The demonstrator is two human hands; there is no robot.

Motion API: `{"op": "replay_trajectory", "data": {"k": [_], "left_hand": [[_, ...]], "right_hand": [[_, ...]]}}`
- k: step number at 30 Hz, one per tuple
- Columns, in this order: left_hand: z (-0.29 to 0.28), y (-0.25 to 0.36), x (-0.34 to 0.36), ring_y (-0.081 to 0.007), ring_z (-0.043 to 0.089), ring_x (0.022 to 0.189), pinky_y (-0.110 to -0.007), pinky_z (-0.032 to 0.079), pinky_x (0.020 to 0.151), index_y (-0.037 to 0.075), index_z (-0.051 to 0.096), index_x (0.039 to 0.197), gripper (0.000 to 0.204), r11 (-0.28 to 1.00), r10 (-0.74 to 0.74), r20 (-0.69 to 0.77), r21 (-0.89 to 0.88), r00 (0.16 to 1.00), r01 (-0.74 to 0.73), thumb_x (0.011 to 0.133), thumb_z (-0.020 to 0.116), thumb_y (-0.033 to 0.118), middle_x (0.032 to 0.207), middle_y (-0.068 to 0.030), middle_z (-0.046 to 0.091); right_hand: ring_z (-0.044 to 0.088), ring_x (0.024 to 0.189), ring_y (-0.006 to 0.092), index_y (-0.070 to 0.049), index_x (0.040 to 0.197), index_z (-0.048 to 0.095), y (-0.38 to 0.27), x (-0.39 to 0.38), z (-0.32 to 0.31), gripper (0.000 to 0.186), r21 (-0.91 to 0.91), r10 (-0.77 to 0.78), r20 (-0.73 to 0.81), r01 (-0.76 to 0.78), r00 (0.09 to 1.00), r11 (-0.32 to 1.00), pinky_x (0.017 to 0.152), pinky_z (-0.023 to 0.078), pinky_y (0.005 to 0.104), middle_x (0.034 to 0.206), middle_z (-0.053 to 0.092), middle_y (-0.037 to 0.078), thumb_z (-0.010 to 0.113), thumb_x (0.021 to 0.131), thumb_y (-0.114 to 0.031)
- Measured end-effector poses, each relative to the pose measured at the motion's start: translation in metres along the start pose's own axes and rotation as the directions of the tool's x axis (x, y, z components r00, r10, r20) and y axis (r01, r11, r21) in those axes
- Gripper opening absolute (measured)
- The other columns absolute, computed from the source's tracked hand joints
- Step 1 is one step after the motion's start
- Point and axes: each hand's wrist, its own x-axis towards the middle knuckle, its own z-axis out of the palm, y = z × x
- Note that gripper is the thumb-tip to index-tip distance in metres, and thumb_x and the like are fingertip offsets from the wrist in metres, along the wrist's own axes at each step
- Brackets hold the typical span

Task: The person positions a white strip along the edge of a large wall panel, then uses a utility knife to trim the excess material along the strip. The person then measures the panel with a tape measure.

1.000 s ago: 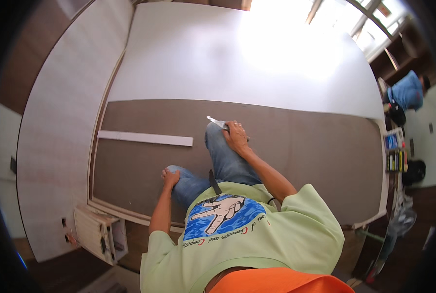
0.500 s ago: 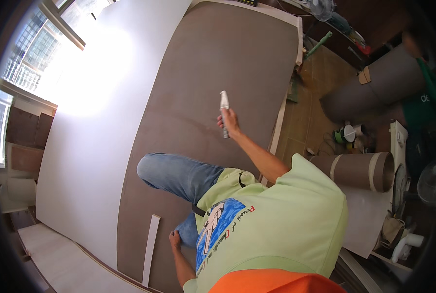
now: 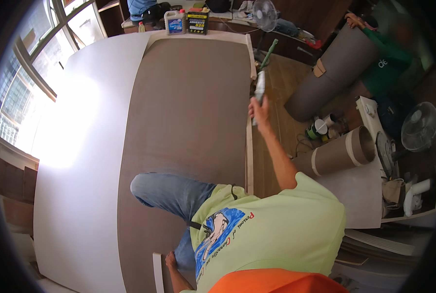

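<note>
A silver hooked cutting knife [image 3: 260, 83] is in my right hand [image 3: 259, 111], its fingers closed round the handle. The knife points away from me, above the right edge of a large brown sheet [image 3: 188, 107]. Blurring hides whether the blade touches anything. My left hand [image 3: 170, 261] has its fingers curled beside my lower leg, over the sheet; what is in it, if anything, is hidden. A narrow pale strip [image 3: 158, 273] lies just left of that hand. One bent knee in jeans [image 3: 171, 190] is over the brown sheet.
Left of the brown sheet spreads a large white sheet [image 3: 81, 205], glaring near the windows. A jug [image 3: 175, 23] and a can [image 3: 197, 22] stand beyond the far edge. Rightward are a brown roll [image 3: 342, 154], a fan [image 3: 419, 126] and a person in green [image 3: 386, 63] beside another roll [image 3: 332, 71].
My right hand has moved with the knife from above the middle of the brown sheet to its right edge. The view has tilted up, bringing the jug and can into sight.
</note>
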Motion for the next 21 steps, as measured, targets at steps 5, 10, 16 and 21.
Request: {"op": "replay_trajectory", "data": {"k": [5, 10, 16, 21], "left_hand": [[0.009, 0.017, -0.011, -0.0422, 0.060, 0.113, -0.045, 0.042, 0.101, -0.004, 0.066, 0.116, 0.052, 0.990, -0.053, -0.032, 0.130, 0.998, 0.057, 0.084, 0.054, 0.035, 0.115, -0.0277, 0.066], [0.021, 0.073, -0.027, -0.0423, 0.060, 0.112, -0.046, 0.042, 0.101, -0.004, 0.067, 0.115, 0.052, 0.976, -0.088, -0.070, 0.191, 0.994, 0.100, 0.084, 0.054, 0.035, 0.115, -0.0271, 0.066], [0.030, 0.114, -0.036, -0.0425, 0.060, 0.112, -0.046, 0.042, 0.101, -0.003, 0.067, 0.115, 0.052, 0.970, -0.092, -0.088, 0.218, 0.992, 0.109, 0.084, 0.054, 0.036, 0.115, -0.0265, 0.066], [0.027, 0.115, -0.041, -0.0427, 0.060, 0.112, -0.046, 0.042, 0.101, -0.002, 0.067, 0.115, 0.052, 0.964, -0.119, -0.104, 0.227, 0.988, 0.140, 0.083, 0.053, 0.036, 0.115, -0.0260, 0.066]], "right_hand": [[0.058, 0.111, 0.0349, -0.005, 0.130, 0.047, 0.041, -0.142, 0.105, 0.044, -0.254, -0.016, 0.572, 0.195, 0.820, 0.947, 0.093, 0.045, 0.0421, 0.122, 0.059, 0.019, 0.058, 0.094, -0.028], [0.061, 0.107, 0.0396, -0.005, 0.129, 0.045, 0.043, -0.226, 0.168, 0.042, -0.178, -0.081, 0.852, 0.432, 0.517, 0.884, 0.091, 0.048, 0.0481, 0.116, 0.061, 0.022, 0.058, 0.094, -0.024], [0.061, 0.104, 0.0385, -0.006, 0.125, 0.047, 0.052, -0.219, 0.184, 0.037, -0.055, -0.236, 0.871, 0.563, 0.430, 0.824, 0.090, 0.047, 0.0488, 0.110, 0.062, 0.021, 0.060, 0.091, -0.016], [0.060, 0.104, 0.0344, -0.008, 0.125, 0.048, 0.025, -0.239, 0.189, 0.044, 0.050, -0.413, 0.806, 0.646, 0.424, 0.762, 0.090, 0.046, 0.0475, 0.112, 0.060, 0.016, 0.067, 0.086, -0.015]]}}
